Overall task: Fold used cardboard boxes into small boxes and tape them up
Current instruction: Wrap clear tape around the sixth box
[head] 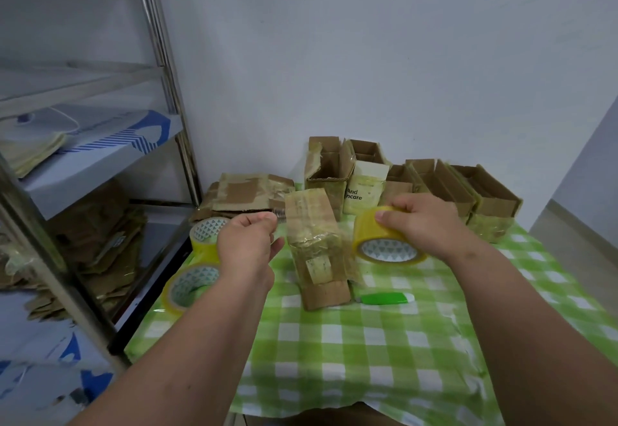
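A tabletop [368, 352] under a green-and-white checked cloth fills the lower centre of the frame, set against a plain pale wall [368, 57]. At centre lies a taped cardboard box [316, 251]. The right hand [424, 225] grips a yellow tape roll [384, 241] just right of it; the left hand [249, 241] pinches the tape end [279, 215]. Open boxes [434, 184] line the wall. A metal shelf rack [100, 158] stands at left.

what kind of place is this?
Likely a small storeroom or packing corner: a metal shelf rack holding flattened cardboard, a table with a green checked cloth, spare tape rolls and a row of taped small boxes.
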`<state>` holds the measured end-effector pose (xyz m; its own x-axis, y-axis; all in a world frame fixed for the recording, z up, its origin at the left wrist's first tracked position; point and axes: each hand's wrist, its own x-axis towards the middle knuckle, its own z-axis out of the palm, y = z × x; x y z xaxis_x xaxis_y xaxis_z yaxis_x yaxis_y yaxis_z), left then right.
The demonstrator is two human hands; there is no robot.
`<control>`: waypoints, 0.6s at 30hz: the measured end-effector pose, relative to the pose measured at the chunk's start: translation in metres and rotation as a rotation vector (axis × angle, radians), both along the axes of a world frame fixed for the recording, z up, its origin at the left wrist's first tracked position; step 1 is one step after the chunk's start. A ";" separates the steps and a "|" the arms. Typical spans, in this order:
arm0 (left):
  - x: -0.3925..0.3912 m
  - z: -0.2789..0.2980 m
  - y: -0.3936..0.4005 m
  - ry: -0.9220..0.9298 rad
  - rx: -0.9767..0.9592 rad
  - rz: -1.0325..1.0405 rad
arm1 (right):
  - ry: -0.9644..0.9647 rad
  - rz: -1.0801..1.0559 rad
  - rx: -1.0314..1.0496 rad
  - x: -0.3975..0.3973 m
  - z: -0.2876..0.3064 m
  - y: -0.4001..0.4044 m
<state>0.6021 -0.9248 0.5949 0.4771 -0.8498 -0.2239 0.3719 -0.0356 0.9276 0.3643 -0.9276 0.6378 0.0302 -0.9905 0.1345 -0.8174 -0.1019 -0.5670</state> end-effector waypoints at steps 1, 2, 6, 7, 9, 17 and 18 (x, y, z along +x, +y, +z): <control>0.000 -0.002 -0.001 0.004 0.004 0.020 | 0.103 -0.010 -0.030 0.002 0.002 -0.005; 0.001 -0.004 -0.002 0.005 0.008 0.037 | 0.201 -0.016 -0.048 0.004 0.003 -0.008; 0.002 -0.011 -0.005 -0.016 0.033 0.075 | 0.310 -0.026 -0.054 0.005 0.003 -0.024; 0.003 -0.013 -0.005 -0.021 0.046 0.084 | 0.309 -0.013 -0.049 0.006 0.002 -0.027; 0.005 -0.017 -0.006 -0.028 0.076 0.097 | 0.309 0.012 -0.054 0.008 0.002 -0.033; 0.006 -0.030 -0.003 0.015 0.125 0.118 | 0.397 0.042 0.002 0.016 -0.006 -0.045; 0.006 -0.031 -0.003 0.019 0.129 0.118 | 0.406 0.041 0.002 0.017 -0.007 -0.046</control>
